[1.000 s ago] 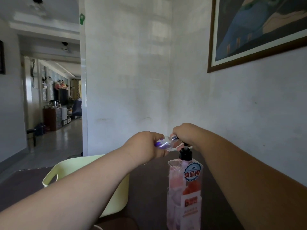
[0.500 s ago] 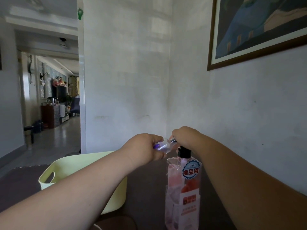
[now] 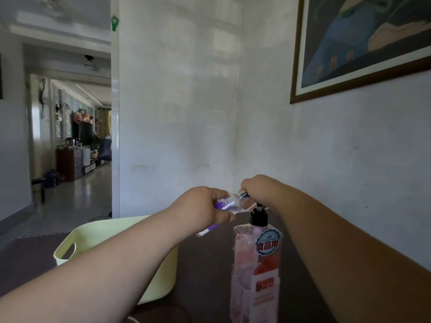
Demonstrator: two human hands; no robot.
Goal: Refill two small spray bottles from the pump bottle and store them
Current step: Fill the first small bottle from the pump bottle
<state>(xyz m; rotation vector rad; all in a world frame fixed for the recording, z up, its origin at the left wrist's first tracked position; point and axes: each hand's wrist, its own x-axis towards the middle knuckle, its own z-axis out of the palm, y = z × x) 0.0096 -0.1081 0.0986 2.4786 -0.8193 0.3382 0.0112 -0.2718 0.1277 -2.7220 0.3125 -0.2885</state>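
Since earlier: hands barely shifted | left hand (image 3: 205, 207) grips small clear spray bottle (image 3: 229, 202) | right hand (image 3: 260, 190) covers black pump head of pink pump bottle (image 3: 256, 271), closure unclear | keep bottle mouth under nozzle, press slowly

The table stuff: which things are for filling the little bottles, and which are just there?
For the job: small spray bottle in both hands, pump bottle, purple piece under the left hand, yellow tub.
Just there: painting, far cabinet.
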